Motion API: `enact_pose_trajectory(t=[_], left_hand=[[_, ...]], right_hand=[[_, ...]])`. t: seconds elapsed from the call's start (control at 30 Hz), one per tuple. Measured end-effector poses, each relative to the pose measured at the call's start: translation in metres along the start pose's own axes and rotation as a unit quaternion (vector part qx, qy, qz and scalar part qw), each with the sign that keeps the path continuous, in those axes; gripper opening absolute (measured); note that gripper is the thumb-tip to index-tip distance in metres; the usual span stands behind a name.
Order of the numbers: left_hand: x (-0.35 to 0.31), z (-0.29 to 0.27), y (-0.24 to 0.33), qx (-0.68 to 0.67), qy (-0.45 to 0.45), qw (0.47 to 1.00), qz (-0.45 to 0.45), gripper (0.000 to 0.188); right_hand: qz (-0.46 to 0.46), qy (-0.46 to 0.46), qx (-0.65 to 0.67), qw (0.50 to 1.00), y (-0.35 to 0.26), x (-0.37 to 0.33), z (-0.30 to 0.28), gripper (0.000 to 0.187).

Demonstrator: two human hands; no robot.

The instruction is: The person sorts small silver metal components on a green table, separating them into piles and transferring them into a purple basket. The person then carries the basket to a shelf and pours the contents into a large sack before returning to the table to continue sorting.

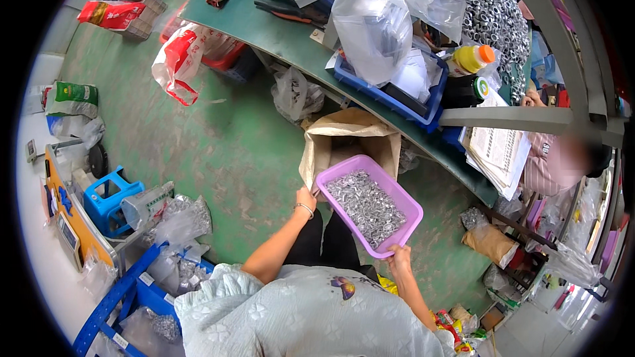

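A pink-purple plastic basin (411, 206) full of small silvery metal parts (367, 206) is held in front of me, slightly tilted. My right hand (399, 259) is closed on its near right rim. The basin's far edge overlaps the mouth of an open beige woven sack (350, 123), which stands on the floor by the table. My left hand (305, 199) is closed at the sack's near left edge, just beside the basin's left corner. Its fingertips are partly hidden. The inside of the sack is in shadow, so its contents cannot be made out.
A green-topped table (278, 34) carries a blue tray (390, 96), bottles, plastic bags and a heap of metal rings (493, 13). Another person (552, 162) is at its right side. A blue stool (112, 199) and blue bins (149, 294) stand at left.
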State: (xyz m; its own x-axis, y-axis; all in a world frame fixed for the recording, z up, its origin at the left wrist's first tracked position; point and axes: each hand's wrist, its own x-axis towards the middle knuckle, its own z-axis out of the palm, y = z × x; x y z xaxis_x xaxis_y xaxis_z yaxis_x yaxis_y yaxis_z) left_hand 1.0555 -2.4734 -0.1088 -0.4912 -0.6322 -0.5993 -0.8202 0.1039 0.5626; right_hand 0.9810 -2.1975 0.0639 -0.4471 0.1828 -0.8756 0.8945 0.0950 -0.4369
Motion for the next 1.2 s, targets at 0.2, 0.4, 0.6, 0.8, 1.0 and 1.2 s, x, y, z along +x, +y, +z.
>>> enact_pose_trajectory(t=[0.2,0.4,0.6,0.8,1.0,1.2], left_hand=[[-0.021,-0.001,0.0,0.012,-0.055,0.998,0.018,0.02],[-0.024,-0.004,0.007,0.005,-0.099,0.995,0.021,0.022],[-0.025,0.003,0.011,-0.003,-0.091,0.991,0.093,0.019],[-0.025,-0.006,0.026,-0.006,-0.108,0.991,0.074,0.021],[-0.026,-0.008,0.033,-0.013,-0.131,0.99,0.061,0.026],[-0.028,0.001,0.036,-0.038,-0.075,0.991,0.103,0.016]], right_hand=[[-0.017,0.007,-0.044,0.999,-0.015,0.015,0.002,0.007],[-0.057,0.001,-0.077,0.995,-0.026,0.029,0.015,0.011],[-0.077,-0.011,-0.089,0.993,-0.031,0.06,0.026,0.014],[-0.035,-0.009,-0.101,0.994,-0.034,0.081,0.036,0.022],[-0.021,-0.006,-0.145,0.989,-0.04,0.095,0.046,0.025],[-0.038,-0.015,-0.197,0.98,-0.051,0.111,0.051,0.028]])
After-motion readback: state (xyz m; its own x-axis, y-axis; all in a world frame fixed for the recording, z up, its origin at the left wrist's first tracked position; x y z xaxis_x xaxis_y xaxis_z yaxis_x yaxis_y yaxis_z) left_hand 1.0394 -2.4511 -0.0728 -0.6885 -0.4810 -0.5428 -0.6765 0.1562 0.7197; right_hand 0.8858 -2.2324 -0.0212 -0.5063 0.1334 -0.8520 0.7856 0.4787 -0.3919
